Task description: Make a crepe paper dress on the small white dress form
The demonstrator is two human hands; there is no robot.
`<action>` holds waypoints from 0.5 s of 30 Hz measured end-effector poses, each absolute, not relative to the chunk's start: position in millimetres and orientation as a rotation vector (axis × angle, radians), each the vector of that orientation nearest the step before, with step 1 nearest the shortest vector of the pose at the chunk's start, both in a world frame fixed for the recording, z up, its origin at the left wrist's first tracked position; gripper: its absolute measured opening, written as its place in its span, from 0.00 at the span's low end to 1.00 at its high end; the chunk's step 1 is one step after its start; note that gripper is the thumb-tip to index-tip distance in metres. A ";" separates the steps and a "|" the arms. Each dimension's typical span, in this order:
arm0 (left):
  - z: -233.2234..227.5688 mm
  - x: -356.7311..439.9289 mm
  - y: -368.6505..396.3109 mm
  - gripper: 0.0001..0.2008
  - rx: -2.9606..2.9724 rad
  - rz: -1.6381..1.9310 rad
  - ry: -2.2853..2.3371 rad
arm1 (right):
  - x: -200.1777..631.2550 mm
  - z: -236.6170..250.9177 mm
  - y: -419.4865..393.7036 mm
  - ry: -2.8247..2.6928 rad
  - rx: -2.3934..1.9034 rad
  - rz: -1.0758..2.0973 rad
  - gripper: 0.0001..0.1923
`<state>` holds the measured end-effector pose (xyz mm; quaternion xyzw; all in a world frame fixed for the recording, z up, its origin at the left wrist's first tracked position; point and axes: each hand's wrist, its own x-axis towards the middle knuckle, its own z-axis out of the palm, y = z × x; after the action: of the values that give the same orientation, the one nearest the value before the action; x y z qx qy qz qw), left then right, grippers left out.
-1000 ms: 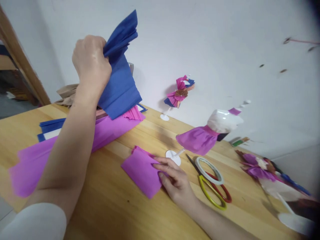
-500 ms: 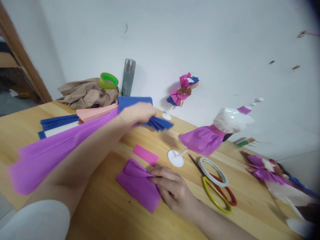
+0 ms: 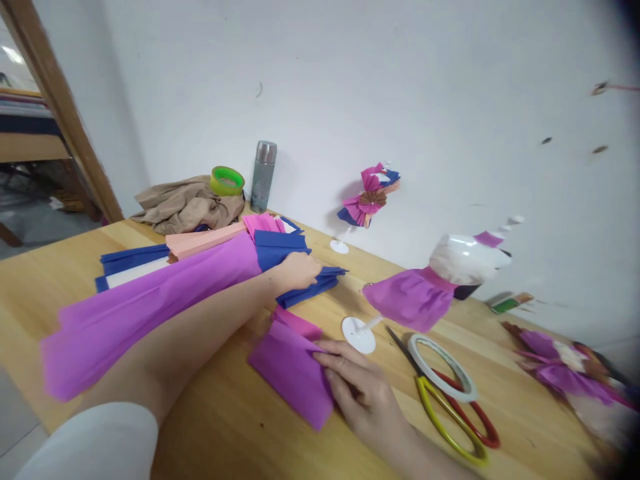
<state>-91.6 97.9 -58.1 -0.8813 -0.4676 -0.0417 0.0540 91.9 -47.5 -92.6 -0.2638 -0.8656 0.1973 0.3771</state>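
blue paper (image 3: 280, 247) was up in the air a second ago, now it's down left of the scissors (image 3: 421, 385) | our left hand (image 3: 297, 270)'s on it (gripping? can't tell) | our right hand (image 3: 363, 387) pinches the small purple sheet (image 3: 293, 377), closer to the scissors | blue's probably out of our way

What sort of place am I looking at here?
Probably a craft workspace: there are folded coloured sheets, scissors on a wooden table, and a small dress form wearing a purple skirt.
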 end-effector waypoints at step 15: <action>-55.5 -94.0 100.2 0.28 -2.294 -0.409 -1.770 | 97.9 -113.0 -35.9 -2.117 -0.982 0.534 0.21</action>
<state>-94.0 100.2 -55.5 -0.7794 -0.6014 -0.1388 0.1072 97.9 -35.9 -113.0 -0.3819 -0.8232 0.2076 0.3652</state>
